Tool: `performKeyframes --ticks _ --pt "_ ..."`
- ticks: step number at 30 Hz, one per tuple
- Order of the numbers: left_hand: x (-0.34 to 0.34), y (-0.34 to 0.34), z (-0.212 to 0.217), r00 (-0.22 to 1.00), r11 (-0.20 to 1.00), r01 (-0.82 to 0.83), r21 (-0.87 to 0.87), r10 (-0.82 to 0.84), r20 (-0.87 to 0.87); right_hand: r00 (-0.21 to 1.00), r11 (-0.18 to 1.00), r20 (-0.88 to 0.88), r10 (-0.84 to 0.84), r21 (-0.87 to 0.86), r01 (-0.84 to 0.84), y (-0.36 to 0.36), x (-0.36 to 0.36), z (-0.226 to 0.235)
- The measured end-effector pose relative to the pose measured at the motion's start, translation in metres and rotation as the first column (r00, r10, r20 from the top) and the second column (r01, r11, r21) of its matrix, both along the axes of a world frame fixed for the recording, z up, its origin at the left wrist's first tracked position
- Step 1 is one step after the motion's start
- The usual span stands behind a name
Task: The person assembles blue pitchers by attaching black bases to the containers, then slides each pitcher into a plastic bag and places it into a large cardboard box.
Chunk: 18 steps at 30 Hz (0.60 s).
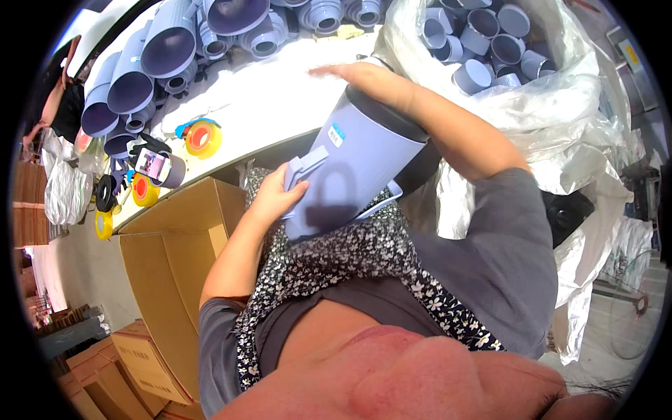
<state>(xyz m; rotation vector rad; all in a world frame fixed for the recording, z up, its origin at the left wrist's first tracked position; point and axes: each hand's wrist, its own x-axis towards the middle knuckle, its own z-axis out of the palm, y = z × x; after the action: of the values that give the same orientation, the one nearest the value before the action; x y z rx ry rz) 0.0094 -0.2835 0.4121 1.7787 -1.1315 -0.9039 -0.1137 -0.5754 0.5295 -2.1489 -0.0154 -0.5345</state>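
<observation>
A lavender-blue cylindrical container (357, 164) is tilted across the front of my apron, with a black rim or lid (399, 119) at its upper end. It has a small sticker, and pale bracket-like parts stand out on both sides. My left hand (278, 192) is closed on the bracket at its left side, thumb against the wall. My right hand (346, 72) is stretched out flat by the black end, its fingers pointing left over the table. The right forearm passes over that end; whether the palm touches it I cannot tell.
Similar lavender cylinders (168, 45) and stepped fittings line the white table (245, 98). Yellow tape rolls (204, 138) lie at its left edge. A plastic bag (574, 105) of short cups (483, 35) stands at right. An open cardboard box (175, 252) is at my left.
</observation>
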Motion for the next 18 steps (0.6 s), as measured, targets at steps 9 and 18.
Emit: performKeyframes --ticks 9,18 --pt "0.025 0.011 0.001 0.965 0.99 -0.123 0.066 0.135 -0.225 0.993 0.988 -0.114 -0.042 -0.156 0.024 0.019 -0.027 0.019" --pt "-0.058 -0.005 0.024 0.847 0.852 0.522 0.047 -0.524 0.09 0.946 0.903 -0.205 -0.25 -0.402 0.152 0.08 0.034 0.022"
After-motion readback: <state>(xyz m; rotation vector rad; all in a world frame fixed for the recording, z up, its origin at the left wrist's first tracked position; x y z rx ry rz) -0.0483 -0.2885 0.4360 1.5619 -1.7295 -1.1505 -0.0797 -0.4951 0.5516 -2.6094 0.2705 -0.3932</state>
